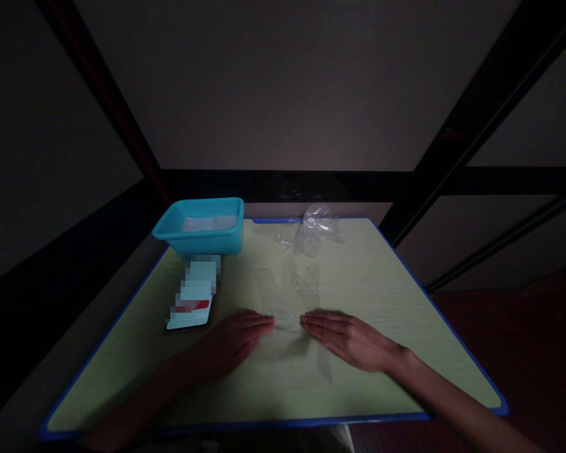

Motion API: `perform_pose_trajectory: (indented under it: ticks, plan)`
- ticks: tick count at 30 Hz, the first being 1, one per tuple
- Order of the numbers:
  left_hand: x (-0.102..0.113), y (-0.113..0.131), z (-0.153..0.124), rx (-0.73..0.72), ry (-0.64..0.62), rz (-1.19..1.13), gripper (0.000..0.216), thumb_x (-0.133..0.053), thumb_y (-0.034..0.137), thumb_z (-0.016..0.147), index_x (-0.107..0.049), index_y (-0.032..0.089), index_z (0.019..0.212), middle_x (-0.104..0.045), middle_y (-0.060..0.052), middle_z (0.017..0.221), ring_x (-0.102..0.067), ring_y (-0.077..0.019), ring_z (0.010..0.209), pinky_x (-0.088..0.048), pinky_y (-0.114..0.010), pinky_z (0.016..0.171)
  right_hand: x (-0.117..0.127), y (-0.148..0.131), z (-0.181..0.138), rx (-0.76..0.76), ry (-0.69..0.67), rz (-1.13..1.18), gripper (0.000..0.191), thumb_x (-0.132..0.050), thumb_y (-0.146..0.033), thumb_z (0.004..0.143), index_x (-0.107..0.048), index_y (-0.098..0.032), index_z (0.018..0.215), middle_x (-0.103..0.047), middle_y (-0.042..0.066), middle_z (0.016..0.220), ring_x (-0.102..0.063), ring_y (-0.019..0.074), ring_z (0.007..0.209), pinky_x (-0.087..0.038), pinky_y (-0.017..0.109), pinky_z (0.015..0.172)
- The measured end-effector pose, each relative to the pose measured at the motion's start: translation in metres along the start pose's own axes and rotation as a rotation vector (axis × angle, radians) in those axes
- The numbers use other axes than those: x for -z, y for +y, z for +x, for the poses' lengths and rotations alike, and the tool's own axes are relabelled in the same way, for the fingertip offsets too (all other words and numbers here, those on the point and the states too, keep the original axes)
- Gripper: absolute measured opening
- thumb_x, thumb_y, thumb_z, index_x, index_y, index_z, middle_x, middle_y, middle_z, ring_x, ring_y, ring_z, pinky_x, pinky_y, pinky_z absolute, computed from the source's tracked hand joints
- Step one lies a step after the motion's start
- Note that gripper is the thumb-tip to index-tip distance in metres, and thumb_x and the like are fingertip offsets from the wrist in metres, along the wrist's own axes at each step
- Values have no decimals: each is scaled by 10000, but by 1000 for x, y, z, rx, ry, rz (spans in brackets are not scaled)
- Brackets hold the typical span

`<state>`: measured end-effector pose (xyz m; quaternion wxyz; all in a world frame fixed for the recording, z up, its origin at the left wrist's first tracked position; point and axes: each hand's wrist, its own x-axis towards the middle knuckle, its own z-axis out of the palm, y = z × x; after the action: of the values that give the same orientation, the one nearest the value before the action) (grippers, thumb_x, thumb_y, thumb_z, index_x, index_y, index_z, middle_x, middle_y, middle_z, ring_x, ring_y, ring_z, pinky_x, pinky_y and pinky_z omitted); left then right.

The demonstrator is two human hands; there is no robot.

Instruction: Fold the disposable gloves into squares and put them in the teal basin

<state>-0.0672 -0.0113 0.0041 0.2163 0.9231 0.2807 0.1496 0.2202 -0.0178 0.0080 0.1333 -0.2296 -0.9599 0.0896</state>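
A clear, thin disposable plastic glove [295,324] lies spread on the table in front of me, its see-through fingers pointing to the far side. My left hand [245,333] rests at its left side, fingers straight and together, tips on the plastic. From the right, my right hand [342,336] lies palm down with outstretched fingers touching the glove. A small gap separates the two sets of fingertips. Both thumbs are mostly hidden. Beyond the glove sits a crumpled heap of clear plastic [318,226], seemingly more gloves.
A turquoise plastic basket [207,242] with white folded sheets inside stands at the far left corner. Nearer to me lies a phone [195,292] with a lit, partly blurred screen. The pale table [387,390] has a blue rim and stands against a wall.
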Motion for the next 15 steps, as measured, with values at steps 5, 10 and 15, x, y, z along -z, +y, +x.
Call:
perform_pose_trajectory:
  ticks: [5, 10, 15]
  plan:
    - [15, 0, 12, 82, 8, -161, 359, -354, 179, 880, -570, 214, 1165, -628, -39, 1151, -572, -200, 1051, -433, -325, 916, 8, 4, 2, -78, -17, 207, 365, -310, -196, 929, -521, -74, 1200, -597, 143, 1172, -516, 198, 1127, -438, 370, 967]
    - [22, -17, 23, 353, -1, -430, 297, -429, 281, 846, -670, 209, 1005, -674, -17, 1030, -584, -210, 1000, -411, -310, 899, 13, 10, 6, -152, -13, 359, 329, -294, -239, 938, -574, -115, 1057, -636, 130, 1019, -577, 195, 975, -473, 353, 850]
    - [23, -33, 45, 571, -84, -779, 295, -537, 395, 740, -708, 167, 816, -707, -42, 858, -622, -211, 858, -452, -294, 802, 15, 21, 14, -305, 7, 545, 445, -281, -416, 938, -603, -147, 788, -581, 19, 665, -544, 137, 620, -466, 278, 629]
